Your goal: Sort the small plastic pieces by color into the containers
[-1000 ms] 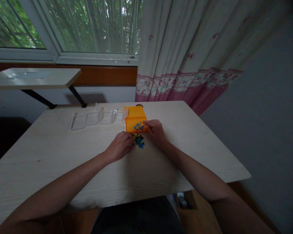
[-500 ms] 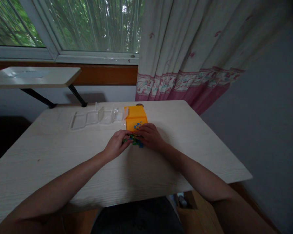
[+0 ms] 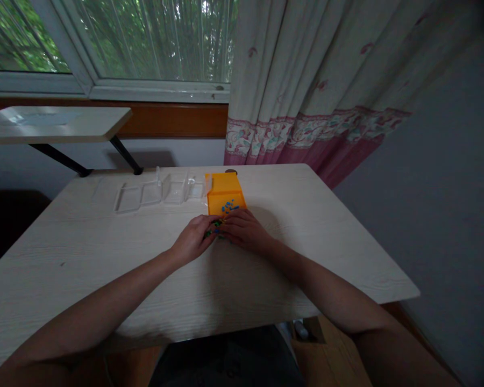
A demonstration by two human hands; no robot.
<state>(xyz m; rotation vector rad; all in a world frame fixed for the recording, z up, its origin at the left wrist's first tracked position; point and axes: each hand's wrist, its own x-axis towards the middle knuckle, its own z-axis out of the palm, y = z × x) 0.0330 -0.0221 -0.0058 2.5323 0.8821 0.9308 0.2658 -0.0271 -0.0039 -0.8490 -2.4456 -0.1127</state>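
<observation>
An orange box [image 3: 225,194] lies tilted on the pale wooden table [image 3: 105,258], with small blue pieces showing on its near side. A little pile of blue and green pieces [image 3: 215,228] lies on the table just in front of it. My left hand [image 3: 194,241] is at the pile's left edge, fingers curled in against the pieces. From the right, my right hand [image 3: 245,231] lies over the pile with its fingers stretched flat. It hides most of the pieces. The two hands' fingertips nearly meet.
Several clear plastic trays [image 3: 153,192] stand in a row left of the orange box. A second small table [image 3: 52,122] stands by the window at the back left. A flowered curtain [image 3: 314,91] hangs behind the table's far right corner.
My right hand left the orange box and came down over the pile. The left hand slid right to meet it, so the pieces are now mostly covered. The box sits lower.
</observation>
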